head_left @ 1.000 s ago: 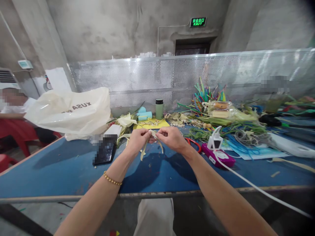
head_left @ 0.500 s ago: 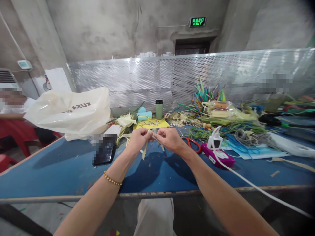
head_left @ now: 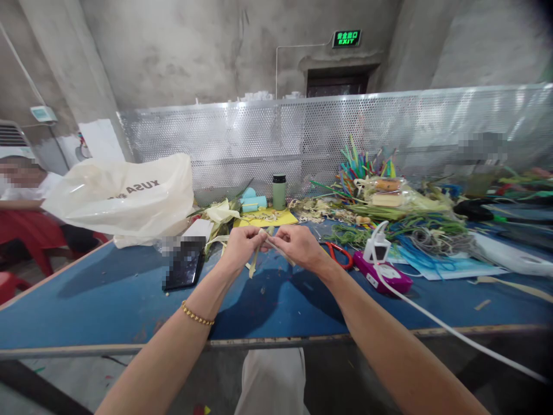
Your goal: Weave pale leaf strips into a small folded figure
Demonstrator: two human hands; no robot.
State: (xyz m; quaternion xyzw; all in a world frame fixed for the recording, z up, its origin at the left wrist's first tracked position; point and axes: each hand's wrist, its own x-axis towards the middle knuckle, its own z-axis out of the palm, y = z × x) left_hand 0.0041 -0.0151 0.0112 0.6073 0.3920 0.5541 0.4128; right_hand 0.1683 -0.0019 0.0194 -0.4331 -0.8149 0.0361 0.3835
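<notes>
My left hand [head_left: 241,246] and my right hand [head_left: 297,245] meet above the blue table [head_left: 108,300], both pinched on pale leaf strips [head_left: 256,257]. The strips run between my fingertips and their loose ends hang down toward the table. A gold bracelet sits on my left wrist. Red-handled scissors [head_left: 339,254] lie just right of my right hand. A black phone [head_left: 185,263] lies left of my left hand.
A white plastic bag [head_left: 123,196] fills the back left. A green bottle [head_left: 279,192] and yellow sheet [head_left: 265,218] stand behind my hands. A magenta power strip [head_left: 382,274] with a white cable, and piles of coloured strips, lie right. A seated person [head_left: 23,196] is at far left.
My right hand has shifted slightly left and down, drawing one strip across toward my left hand. The hanging ends have swung a little. Everything else stays put.
</notes>
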